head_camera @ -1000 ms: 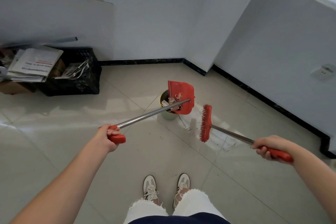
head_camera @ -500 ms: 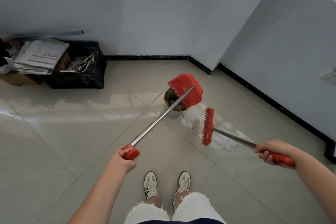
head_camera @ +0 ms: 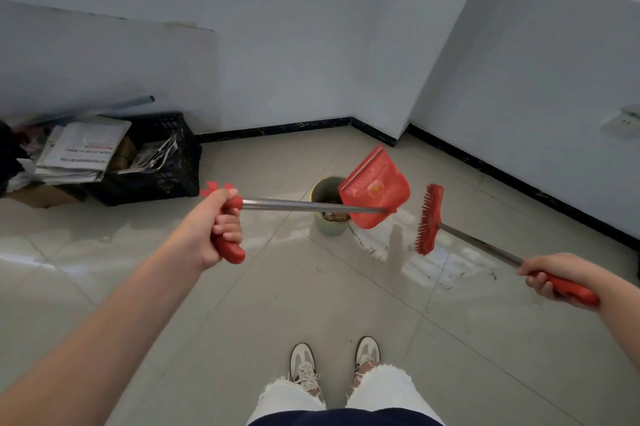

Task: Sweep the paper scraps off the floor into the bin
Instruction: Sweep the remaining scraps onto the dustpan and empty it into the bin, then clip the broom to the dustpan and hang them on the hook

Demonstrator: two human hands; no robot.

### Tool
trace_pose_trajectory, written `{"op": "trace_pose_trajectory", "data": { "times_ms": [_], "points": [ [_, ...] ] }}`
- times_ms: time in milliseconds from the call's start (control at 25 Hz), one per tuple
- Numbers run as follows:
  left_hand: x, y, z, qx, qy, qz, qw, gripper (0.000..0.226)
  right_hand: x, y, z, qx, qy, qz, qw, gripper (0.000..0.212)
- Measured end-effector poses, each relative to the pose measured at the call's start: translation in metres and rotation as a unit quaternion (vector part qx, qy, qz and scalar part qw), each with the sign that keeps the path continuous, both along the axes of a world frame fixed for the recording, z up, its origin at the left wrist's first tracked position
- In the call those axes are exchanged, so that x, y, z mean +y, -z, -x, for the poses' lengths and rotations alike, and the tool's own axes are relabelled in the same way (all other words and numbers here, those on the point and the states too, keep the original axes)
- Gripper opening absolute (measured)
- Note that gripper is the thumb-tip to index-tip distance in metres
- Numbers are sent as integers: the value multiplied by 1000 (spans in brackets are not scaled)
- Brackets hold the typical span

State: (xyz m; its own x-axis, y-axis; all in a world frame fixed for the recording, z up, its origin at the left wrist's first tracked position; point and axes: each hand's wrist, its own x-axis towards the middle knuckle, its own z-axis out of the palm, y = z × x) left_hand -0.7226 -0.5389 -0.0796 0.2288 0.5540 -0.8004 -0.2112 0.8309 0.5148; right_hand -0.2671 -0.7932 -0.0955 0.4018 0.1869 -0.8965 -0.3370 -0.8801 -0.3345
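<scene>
Dustpan [head_camera: 375, 192] red, tipped over bin [head_camera: 329, 211]; left hand [head_camera: 211, 228] grips its handle, right hand [head_camera: 554, 275] grips broom [head_camera: 428, 219].

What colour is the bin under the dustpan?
Pale green outside, with a yellowish rim; the bin shows only in the head view, partly behind the red dustpan.

The dustpan [head_camera: 375, 192] is red with a small yellow mark on its face, on a silver pole with a red handle. The broom [head_camera: 428, 219] has red bristles, a silver pole and a red handle too. The bin [head_camera: 327, 228] at centre is pale green. The floor [head_camera: 311, 294] is glossy beige tile with thin grey joints. At left sits a black crate [head_camera: 166, 169] holding white newspapers [head_camera: 83, 150]. The walls are pale blue-white above a black skirting [head_camera: 277, 129].
</scene>
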Motion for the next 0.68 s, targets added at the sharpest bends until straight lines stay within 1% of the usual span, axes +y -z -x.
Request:
{"op": "trace_pose_trajectory", "data": {
  "times_ms": [80,160,280,440,520,600,680],
  "points": [
    [4,-21,-34,47,92,-64,993,31,-13,-1,-10,-7,24,-7,1000,19],
    [1,-36,-73,86,176,-132,972,31,-25,0,-23,-10,47,-13,999,19],
    [-6,-48,-145,130,305,-225,916,30,-43,1,-49,-8,84,-14,996,17],
    [-13,-45,-256,176,421,-318,831,38,-63,2,-100,-11,107,-24,994,12],
    [-21,-36,-310,214,459,-374,777,43,-74,1,-130,-15,117,-14,993,13],
    [-33,-26,-361,254,508,-443,694,45,-87,1,-162,-15,122,-10,992,12],
    [-46,-13,-409,267,561,-495,608,46,-98,5,-194,-20,120,0,993,12]
  ]
}}
